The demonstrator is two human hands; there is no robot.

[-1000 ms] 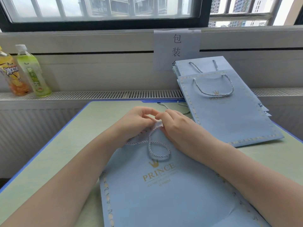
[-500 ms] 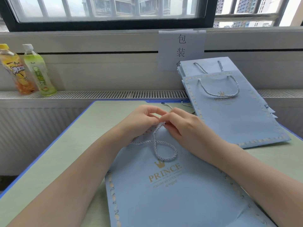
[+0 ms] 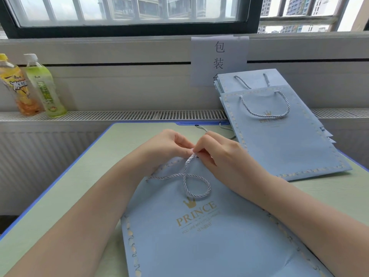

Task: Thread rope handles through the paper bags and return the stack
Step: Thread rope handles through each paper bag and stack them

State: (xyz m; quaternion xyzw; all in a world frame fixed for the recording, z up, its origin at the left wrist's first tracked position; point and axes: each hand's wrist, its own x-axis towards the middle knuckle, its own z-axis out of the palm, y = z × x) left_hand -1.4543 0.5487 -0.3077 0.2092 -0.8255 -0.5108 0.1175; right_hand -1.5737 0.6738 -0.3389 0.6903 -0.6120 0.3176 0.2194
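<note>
— At the top edge of the near bag [image 3: 199, 242], what do the hands do?
— Left hand [image 3: 169, 145] and right hand [image 3: 217, 154] meet fingertip to fingertip, both pinching one end of the rope [image 3: 196, 186], which crosses itself in a loop on the bag's face.
— And farther out?
— The bag lies flat on the green table [image 3: 79, 188]; the stack of finished bags [image 3: 279, 132] leans against the sill at far right. Two drink bottles [image 3: 32, 86] stand far left, and a paper sign [image 3: 219, 58] hangs on the wall.
</note>
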